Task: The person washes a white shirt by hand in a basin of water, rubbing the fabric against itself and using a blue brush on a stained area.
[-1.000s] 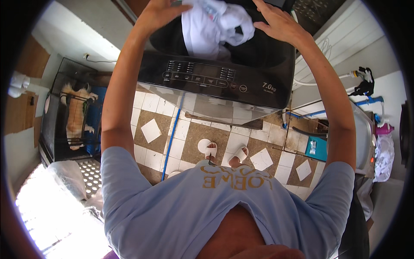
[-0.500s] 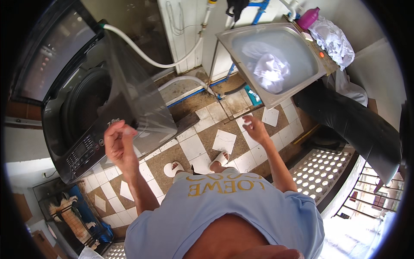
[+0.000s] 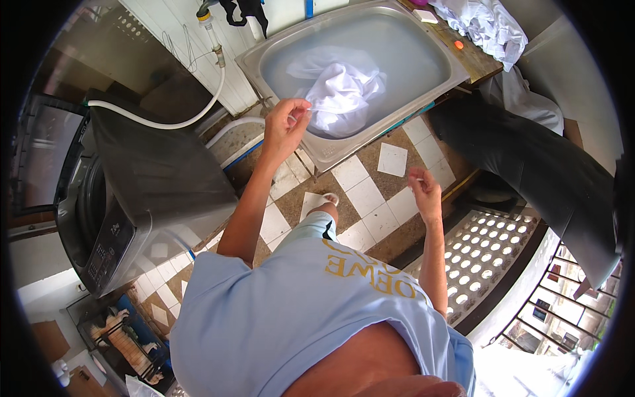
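Your left hand (image 3: 286, 124) pinches the white cloth (image 3: 340, 89) soaking in the sink (image 3: 423, 40), upper middle; right hand (image 3: 423, 188) hangs loosely curled, empty.

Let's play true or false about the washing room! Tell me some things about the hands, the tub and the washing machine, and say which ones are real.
1. White cloth lies in cloudy water in the metal tub. True.
2. The left hand is at the tub's front rim, reaching toward the cloth. True.
3. The right hand is deep in the water. False: it hangs over the tiled floor, outside the tub.
4. The washing machine stands on the person's right. False: it is on the left.
5. A white hose runs above the machine. True.
6. The tub is empty. False: it holds water and cloth.
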Motion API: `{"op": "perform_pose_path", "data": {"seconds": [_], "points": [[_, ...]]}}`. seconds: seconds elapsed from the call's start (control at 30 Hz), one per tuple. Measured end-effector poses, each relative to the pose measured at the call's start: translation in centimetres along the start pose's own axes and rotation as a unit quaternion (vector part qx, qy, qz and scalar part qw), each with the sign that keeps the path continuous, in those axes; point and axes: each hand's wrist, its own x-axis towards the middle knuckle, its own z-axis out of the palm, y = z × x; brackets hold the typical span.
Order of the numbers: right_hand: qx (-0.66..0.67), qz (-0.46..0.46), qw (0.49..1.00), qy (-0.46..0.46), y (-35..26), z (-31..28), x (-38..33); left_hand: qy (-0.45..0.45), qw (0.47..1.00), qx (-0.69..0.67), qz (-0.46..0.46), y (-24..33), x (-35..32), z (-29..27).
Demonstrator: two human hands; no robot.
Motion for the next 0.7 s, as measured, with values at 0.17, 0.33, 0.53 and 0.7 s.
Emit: {"op": "perform_pose_path", "data": {"seconds": [0.17,0.33,0.53,0.7], "points": [[0.073,-0.101,0.991,-0.051,-5.5,1.3,8.8,-0.013,0.978,0.199,-0.067,-2.8,4.1,3.3],[0.104,-0.136,0.979,-0.106,-7.5,1.7,16.2,0.144,0.985,0.077,-0.064,-6.9,6.0,2.2],[0.133,-0.089,0.972,-0.173,-6.4,1.8,22.4,0.093,0.959,0.135,-0.231,-3.4,4.9,0.5],[0.145,-0.079,0.953,-0.254,-6.3,2.9,25.5,0.107,0.929,0.206,-0.289,-1.2,3.7,3.3]]}}
